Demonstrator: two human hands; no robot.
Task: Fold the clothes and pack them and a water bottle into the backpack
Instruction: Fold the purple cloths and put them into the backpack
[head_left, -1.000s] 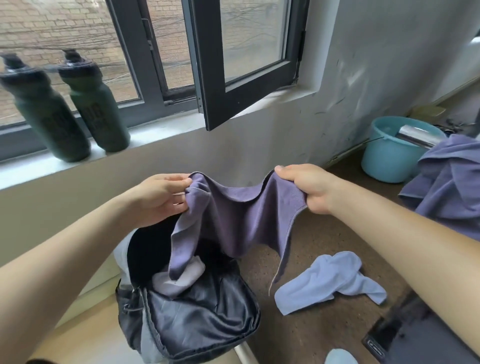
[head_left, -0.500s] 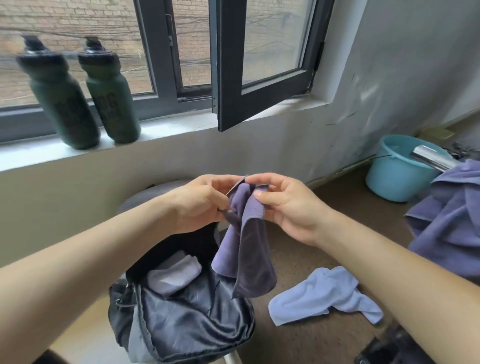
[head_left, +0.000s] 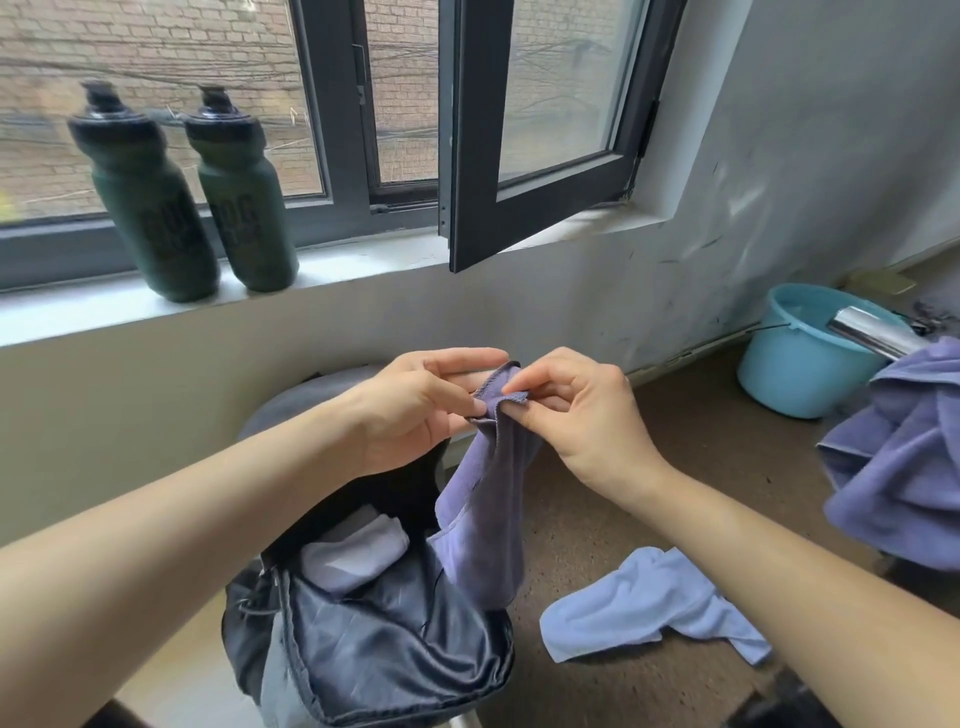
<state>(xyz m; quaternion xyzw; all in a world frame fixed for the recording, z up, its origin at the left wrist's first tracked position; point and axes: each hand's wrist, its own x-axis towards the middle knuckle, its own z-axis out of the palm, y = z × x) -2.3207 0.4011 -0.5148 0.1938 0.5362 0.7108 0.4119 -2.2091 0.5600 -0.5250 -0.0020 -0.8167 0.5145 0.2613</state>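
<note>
A purple cloth (head_left: 493, 499) hangs folded in half above the open black backpack (head_left: 374, 654). My left hand (head_left: 415, 405) and my right hand (head_left: 582, 410) meet at its top edge, and both pinch the corners there. A folded pale cloth (head_left: 353, 551) lies inside the backpack. On the floor to the right lies a crumpled light blue cloth (head_left: 649, 608). Two dark green water bottles (head_left: 150, 208) (head_left: 244, 197) stand on the window sill.
An open window pane (head_left: 524, 156) swings into the room above my hands. A light blue bucket (head_left: 800, 358) holding a shiny metal object stands by the wall at right. A heap of purple fabric (head_left: 904, 457) lies at the right edge.
My hands came together, so the purple cloth went from spread wide to folded in half. Since half a second ago they only shift their pinch at the top edge.
</note>
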